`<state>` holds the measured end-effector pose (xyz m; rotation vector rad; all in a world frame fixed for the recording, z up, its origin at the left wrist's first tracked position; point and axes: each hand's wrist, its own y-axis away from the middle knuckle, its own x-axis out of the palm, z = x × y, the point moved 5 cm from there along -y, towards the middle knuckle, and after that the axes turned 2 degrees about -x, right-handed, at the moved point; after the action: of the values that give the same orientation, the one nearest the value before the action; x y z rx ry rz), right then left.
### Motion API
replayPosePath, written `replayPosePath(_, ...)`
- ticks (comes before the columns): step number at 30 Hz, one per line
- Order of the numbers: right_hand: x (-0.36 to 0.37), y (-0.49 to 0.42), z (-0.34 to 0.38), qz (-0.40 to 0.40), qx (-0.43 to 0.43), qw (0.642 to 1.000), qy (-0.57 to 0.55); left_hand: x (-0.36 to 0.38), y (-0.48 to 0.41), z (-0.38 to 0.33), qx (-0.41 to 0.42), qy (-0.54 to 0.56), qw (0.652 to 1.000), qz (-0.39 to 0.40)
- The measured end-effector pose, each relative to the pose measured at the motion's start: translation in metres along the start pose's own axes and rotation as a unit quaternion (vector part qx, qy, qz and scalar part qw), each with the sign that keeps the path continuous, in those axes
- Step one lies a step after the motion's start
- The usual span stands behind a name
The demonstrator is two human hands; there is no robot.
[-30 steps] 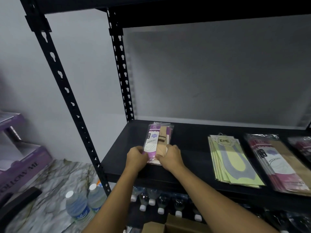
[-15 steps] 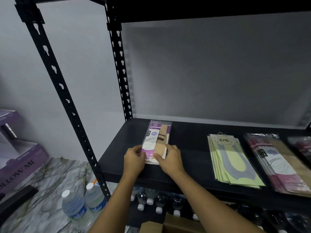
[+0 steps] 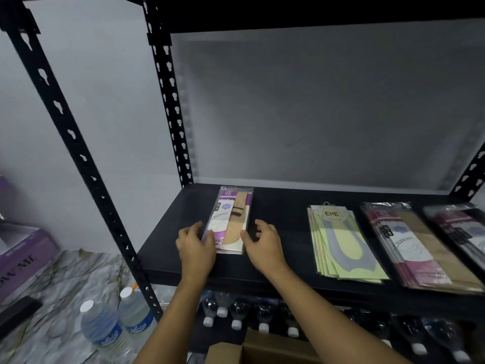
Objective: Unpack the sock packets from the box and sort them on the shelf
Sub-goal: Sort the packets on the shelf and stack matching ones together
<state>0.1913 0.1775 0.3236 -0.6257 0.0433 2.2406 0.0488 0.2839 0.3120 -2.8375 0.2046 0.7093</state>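
Observation:
A small stack of purple sock packets point(image 3: 231, 222) lies flat on the left part of the black shelf point(image 3: 278, 269). My left hand point(image 3: 195, 245) rests against the stack's left edge, fingers curled beside it. My right hand point(image 3: 263, 244) is at the stack's right edge, fingers spread, thumb touching the packets' lower corner. Neither hand grips the stack. To the right lie a pile of yellow-green packets point(image 3: 341, 243), a pile of pink and beige packets point(image 3: 417, 248), and a further pile point(image 3: 462, 227) cut by the frame edge. The cardboard box point(image 3: 265, 350) shows at the bottom.
Black slotted uprights point(image 3: 78, 153) frame the shelf at left. Two water bottles point(image 3: 115, 324) stand on the marble floor, and several more bottles point(image 3: 249, 313) lie on the lower shelf. A purple carton point(image 3: 23, 258) sits at far left. An upper shelf point(image 3: 315, 11) hangs overhead.
Both hands have let go of the purple packets and slid to the stack's sides, with the fingers opened. The stack now lies flat on the shelf, slightly further back.

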Motion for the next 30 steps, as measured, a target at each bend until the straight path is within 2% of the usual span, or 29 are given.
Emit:
replayPosePath(2, -0.032, 0.005, -0.002, -0.033, -0.020, 0.999, 0.004, 0.000, 0.020, -0.017, 0.049, -0.020, 0.997, -0.050)
replayPosePath(4, -0.074, 0.010, -0.005, -0.078, -0.044, 0.996, 0.028, 0.013, 0.046, -0.039, 0.102, 0.021, 0.994, -0.041)
replayPosePath(7, -0.140, 0.012, -0.021, -0.141, -0.033, 0.986, 0.085, 0.060, 0.083, -0.065, 0.129, 0.123, 0.981, 0.083)
replayPosePath(9, -0.180, 0.011, -0.039, -0.154, 0.007, 0.978, 0.141, 0.092, 0.106, -0.079, 0.127, 0.127, 0.967, 0.180)
replayPosePath(11, -0.206, 0.012, -0.059, -0.128, 0.060, 0.972, 0.187, 0.119, 0.127, -0.089, 0.126, 0.108, 0.945, 0.281)
replayPosePath(13, -0.217, 0.016, -0.075, -0.079, 0.091, 0.969, 0.216, 0.138, 0.142, -0.097, 0.138, 0.074, 0.929, 0.337)
replayPosePath(15, -0.215, 0.021, -0.085, -0.034, 0.109, 0.966, 0.234, 0.147, 0.148, -0.103, 0.162, 0.020, 0.924, 0.346)
replayPosePath(18, -0.209, 0.024, -0.093, -0.016, 0.113, 0.967, 0.228, 0.153, 0.148, -0.107, 0.184, -0.039, 0.925, 0.330)
replayPosePath(30, -0.196, 0.034, -0.098, -0.044, 0.100, 0.982, 0.153, 0.147, 0.144, -0.100, 0.153, 0.000, 0.931, 0.332)
